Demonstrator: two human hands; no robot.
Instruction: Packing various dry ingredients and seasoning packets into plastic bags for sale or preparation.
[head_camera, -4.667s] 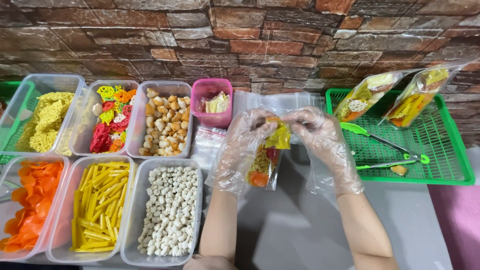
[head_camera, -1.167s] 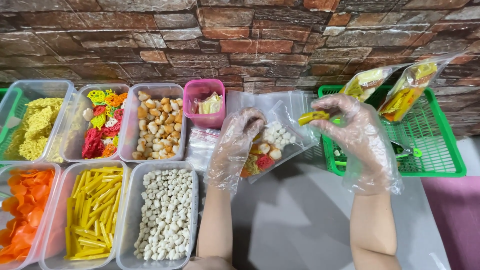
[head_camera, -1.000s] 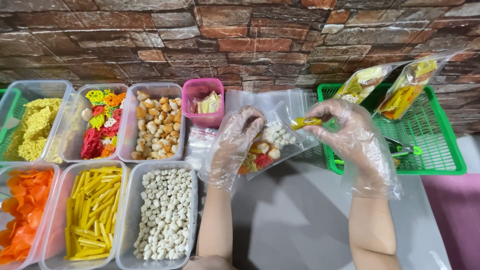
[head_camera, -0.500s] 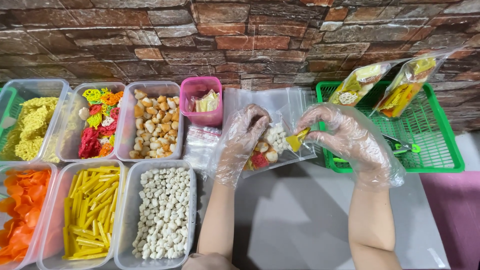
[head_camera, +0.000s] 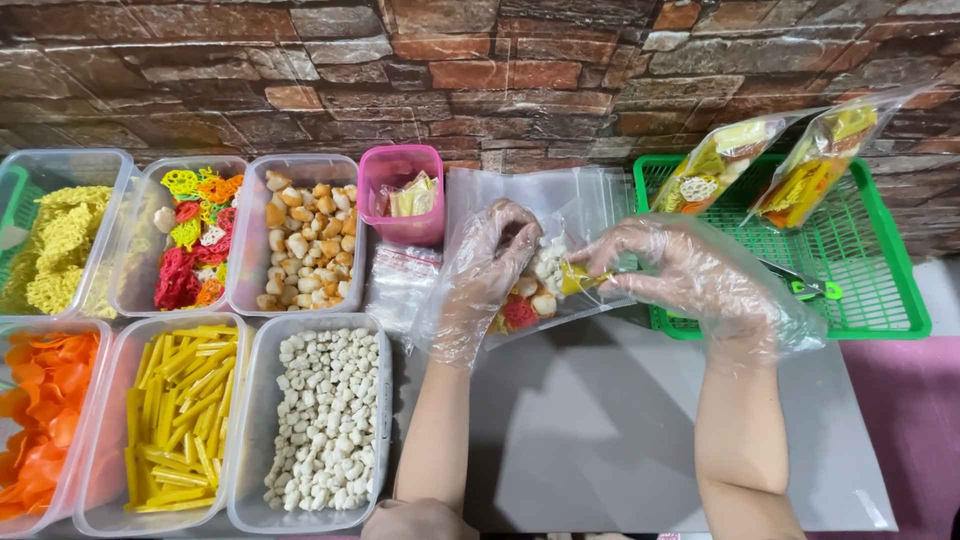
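Right hand (head_camera: 690, 275) pushes yellow sachet (head_camera: 576, 278) into bag (head_camera: 545, 285).

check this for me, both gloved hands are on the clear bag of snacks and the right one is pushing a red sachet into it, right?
Not quite. In the head view the sachet is yellow, not red. The rest holds: the left hand holds the clear bag and the right hand pushes the sachet into its mouth, both gloved.

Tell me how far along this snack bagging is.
Done: two filled bags lean in the green tray. In hand: the left hand holds a clear bag already holding mixed pieces, while the right hand pushes a yellow sachet into its mouth. Left: the bag is not yet closed.
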